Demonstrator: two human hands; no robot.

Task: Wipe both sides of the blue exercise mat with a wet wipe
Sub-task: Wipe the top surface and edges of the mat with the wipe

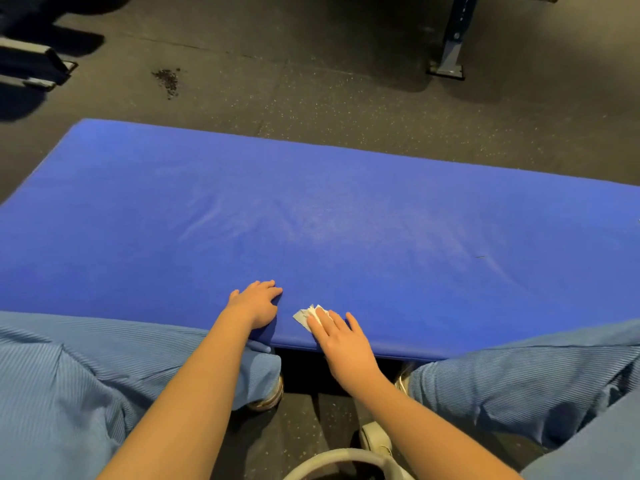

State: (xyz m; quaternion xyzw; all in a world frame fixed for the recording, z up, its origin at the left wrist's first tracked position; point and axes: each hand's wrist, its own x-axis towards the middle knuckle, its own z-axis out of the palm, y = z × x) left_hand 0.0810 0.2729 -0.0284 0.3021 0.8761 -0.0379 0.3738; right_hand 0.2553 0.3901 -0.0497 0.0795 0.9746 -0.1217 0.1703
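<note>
A blue mat (346,220) lies flat across the middle of the frame on a dark speckled floor (311,98), its near edge running between the person's knees in light blue trousers (86,375). The right hand (341,341), lower centre, lies palm down with its fingers straight and slightly spread, pressing a crumpled white wipe (310,315) onto the mat just inside the near edge. The left hand (256,303), just to the left of the wipe and apart from it, rests on the mat with relaxed fingers, gripping nothing. A small patch of dark crumbs (168,81) sits on the floor at upper left, and a metal stand leg (450,53) at upper right
</note>
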